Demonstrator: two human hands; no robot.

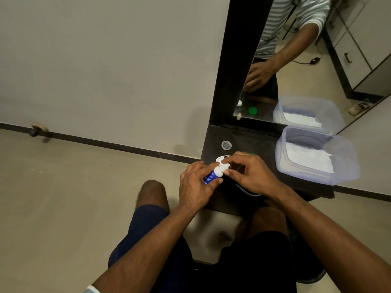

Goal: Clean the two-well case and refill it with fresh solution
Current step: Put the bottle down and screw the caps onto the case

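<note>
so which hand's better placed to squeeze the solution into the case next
Left, probably. The left hand already grips the solution bottle, nozzle tilted toward the white case. The right hand pinches at the bottle's tip, so it suits steadying.

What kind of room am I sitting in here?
Probably a bedroom or dressing corner at home: a dark dressing table with a tall mirror, whose reflection shows cupboard drawers and a tiled floor.
</note>
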